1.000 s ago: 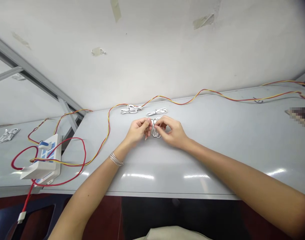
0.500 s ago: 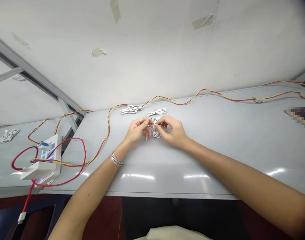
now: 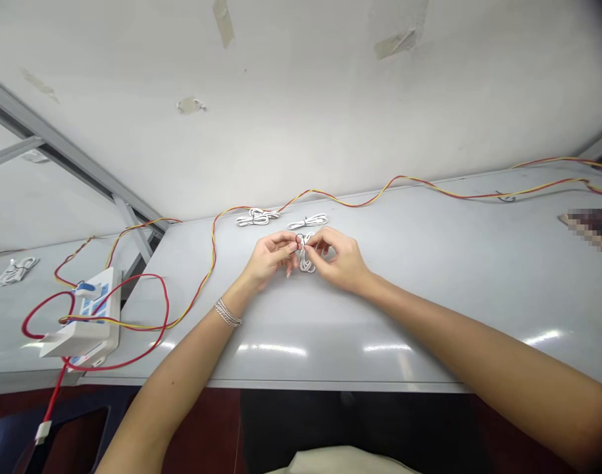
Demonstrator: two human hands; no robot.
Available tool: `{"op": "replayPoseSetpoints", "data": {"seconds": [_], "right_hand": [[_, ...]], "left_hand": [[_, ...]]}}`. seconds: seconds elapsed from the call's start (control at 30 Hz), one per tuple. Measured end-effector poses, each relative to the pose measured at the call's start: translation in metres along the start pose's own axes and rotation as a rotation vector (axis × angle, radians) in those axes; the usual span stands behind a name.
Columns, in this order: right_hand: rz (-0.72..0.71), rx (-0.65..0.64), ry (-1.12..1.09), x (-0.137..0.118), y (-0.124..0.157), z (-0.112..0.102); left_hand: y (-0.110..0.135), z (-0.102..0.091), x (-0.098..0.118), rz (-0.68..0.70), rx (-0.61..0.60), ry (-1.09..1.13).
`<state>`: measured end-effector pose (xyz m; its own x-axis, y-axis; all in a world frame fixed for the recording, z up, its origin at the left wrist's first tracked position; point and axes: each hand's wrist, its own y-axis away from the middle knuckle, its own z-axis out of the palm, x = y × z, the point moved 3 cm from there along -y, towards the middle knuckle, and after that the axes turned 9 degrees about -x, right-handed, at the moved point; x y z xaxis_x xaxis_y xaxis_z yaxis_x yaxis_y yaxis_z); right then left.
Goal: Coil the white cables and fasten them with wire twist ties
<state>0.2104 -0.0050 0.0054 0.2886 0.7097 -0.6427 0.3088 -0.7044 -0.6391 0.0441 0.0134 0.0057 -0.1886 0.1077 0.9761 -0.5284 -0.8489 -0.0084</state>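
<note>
Between my two hands, just above the grey table, is a coiled white cable (image 3: 307, 262) with a thin black tie (image 3: 299, 238) looped at its upper part. My left hand (image 3: 274, 255) pinches the black tie between thumb and forefinger, its other fingers curled loosely below. From the other side, my right hand (image 3: 337, 257) closes thumb and forefinger at the place where the tie meets the coil. Its fingers partly cover the cable. Just beyond lie a tied white cable bundle (image 3: 308, 222) and, left of it, more bundled white cable (image 3: 257, 217).
A red and yellow twisted wire (image 3: 360, 205) runs along the back of the table (image 3: 453, 263) by the white wall. At left sits a power strip (image 3: 96, 306) with plugs and a red cable (image 3: 167, 303). Another white bundle (image 3: 15, 271) lies farther left.
The fingers of my left hand have shifted slightly at the black tie, whose loop now looks rounder. My right hand keeps its pinch in nearly the same place.
</note>
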Motion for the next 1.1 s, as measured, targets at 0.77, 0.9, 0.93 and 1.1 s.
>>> {"op": "replayPoseSetpoints", "data": {"seconds": [0.77, 0.9, 0.93, 1.1], "right_hand": [[-0.012, -0.031, -0.015, -0.003, 0.0012, 0.0014], [0.005, -0.041, -0.001, -0.0021, 0.0013, 0.0015], [0.006, -0.04, 0.002, -0.0021, 0.0012, 0.0015], [-0.012, -0.018, 0.002, -0.0034, 0.0006, 0.001]], "left_hand": [[0.003, 0.0032, 0.0039, -0.045, -0.003, -0.017], [0.003, 0.0028, 0.0032, -0.022, 0.017, -0.034], [0.003, 0.0031, 0.0033, -0.017, 0.021, -0.033], [0.004, 0.0055, 0.0063, -0.003, 0.036, -0.034]]}}
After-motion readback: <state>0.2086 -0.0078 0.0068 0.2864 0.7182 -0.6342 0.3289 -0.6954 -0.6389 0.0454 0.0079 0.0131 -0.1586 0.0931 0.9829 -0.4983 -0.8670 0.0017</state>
